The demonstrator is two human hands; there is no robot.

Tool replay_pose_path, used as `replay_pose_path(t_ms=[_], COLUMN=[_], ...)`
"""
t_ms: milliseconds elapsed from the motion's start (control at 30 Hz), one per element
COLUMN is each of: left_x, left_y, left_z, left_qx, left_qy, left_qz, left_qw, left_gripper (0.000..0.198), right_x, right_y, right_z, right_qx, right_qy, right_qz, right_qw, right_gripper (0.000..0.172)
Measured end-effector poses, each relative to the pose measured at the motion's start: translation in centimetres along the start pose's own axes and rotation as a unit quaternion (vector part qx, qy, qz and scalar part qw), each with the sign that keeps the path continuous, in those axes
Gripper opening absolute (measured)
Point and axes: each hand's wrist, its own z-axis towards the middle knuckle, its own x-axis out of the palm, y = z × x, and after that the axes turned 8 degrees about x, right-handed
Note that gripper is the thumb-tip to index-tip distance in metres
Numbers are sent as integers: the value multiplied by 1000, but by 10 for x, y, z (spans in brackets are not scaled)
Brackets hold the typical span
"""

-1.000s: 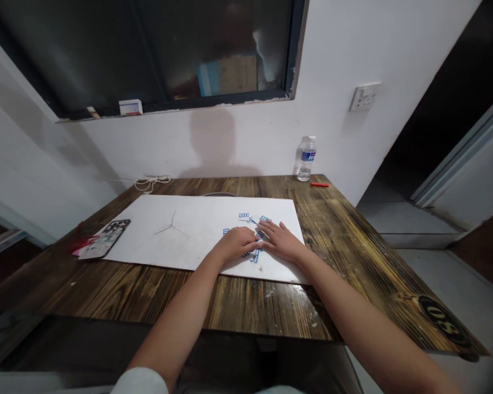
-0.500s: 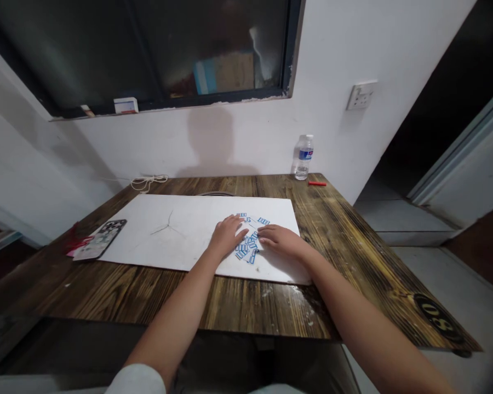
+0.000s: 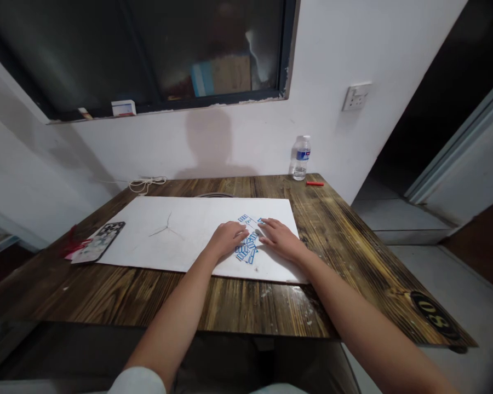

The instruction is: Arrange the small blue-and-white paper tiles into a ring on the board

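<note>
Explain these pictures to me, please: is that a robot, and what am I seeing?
No machine here, just a person's bare hands. One camera, worn on the person's head, looks forward and down. On the wooden table lies a white board with small blue bits on it. The left hand is on one side of them, the right hand on the other. Neither visibly holds anything; whether fingertips touch the bits is hard to tell. Near the table's far edge are a bottle, standing, a red stick and a pale cord.
</note>
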Motion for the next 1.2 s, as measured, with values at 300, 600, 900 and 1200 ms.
replay_pose_path(t_ms=[300,600,900,1200], left_x=[-10,-4,-17,-17], left_y=[-7,7,10,4], left_z=[-5,-10,-12,-12], left_qx=[87,23,-42,55], left_qy=[30,102,38,95], left_qz=[-51,32,75,-15], left_qw=[994,994,996,994], left_gripper=[41,56,27,30], right_x=[-2,-1,-11,-17], right_y=[-1,0,8,26], right_z=[-1,-4,-5,-7], right_qx=[-25,-25,-57,-170], right_qy=[47,80,78,138], right_qz=[25,7,31,75], right_qw=[998,996,995,973], right_gripper=[47,61,49,30])
